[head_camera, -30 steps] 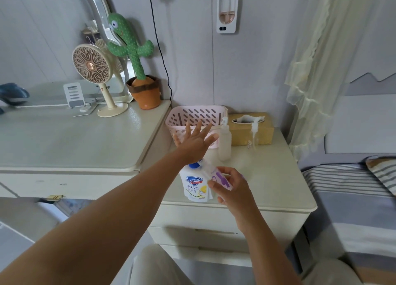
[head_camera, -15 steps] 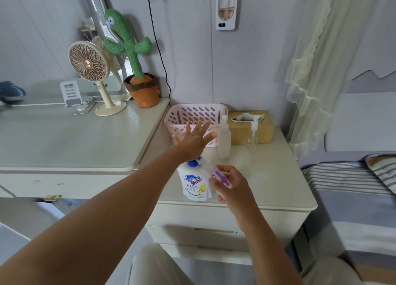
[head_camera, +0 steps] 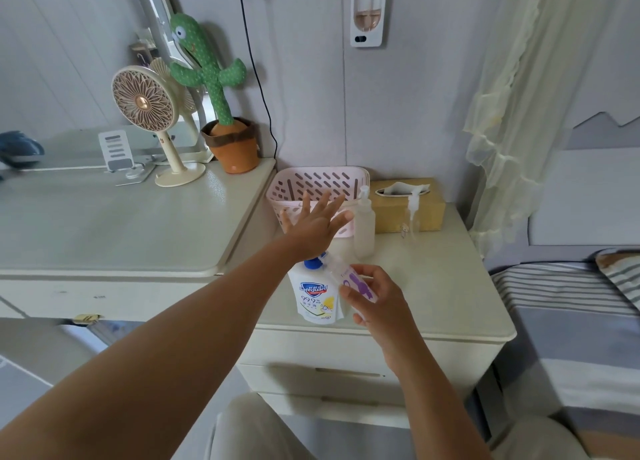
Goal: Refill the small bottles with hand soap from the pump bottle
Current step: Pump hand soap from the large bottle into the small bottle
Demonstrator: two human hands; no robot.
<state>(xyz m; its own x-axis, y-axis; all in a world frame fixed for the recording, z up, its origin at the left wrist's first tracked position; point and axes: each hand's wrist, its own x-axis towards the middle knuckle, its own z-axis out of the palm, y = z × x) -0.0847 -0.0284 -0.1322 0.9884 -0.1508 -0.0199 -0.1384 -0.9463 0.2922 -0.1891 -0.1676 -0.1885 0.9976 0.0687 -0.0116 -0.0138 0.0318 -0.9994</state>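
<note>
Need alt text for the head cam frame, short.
A person's open left hand, fingers spread, covers the pump top of a white hand soap bottle on a nightstand, while the right hand holds a small clear bottle with purple print tilted at the spout. A pink basket and a frosted pump bottle stand behind.

Cactus toy (head_camera: 207, 75), fan (head_camera: 143, 101) on desk (head_camera: 104, 231); pink basket (head_camera: 322, 181), tissue box (head_camera: 429, 210) by wall.

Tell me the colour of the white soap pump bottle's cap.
It is a blue plastic cap; the head view shows it best.
</note>
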